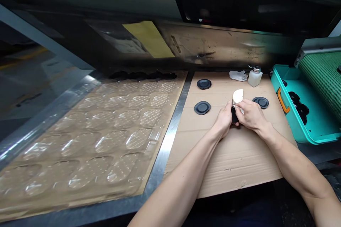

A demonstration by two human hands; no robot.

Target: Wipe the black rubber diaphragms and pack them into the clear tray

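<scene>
Matte black round discs (pixel 202 108) lie on creased brown cardboard (pixel 226 163) — the left hand (pixel 224 118) clasps a dark black piece (pixel 234 115); the right hand (pixel 249 114) curls against it — whether gripping, I cannot tell.

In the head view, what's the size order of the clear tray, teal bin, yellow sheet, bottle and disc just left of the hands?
1. Tray
2. Bin
3. Sheet
4. Bottle and disc: too close to rank, the disc being nearer
</scene>
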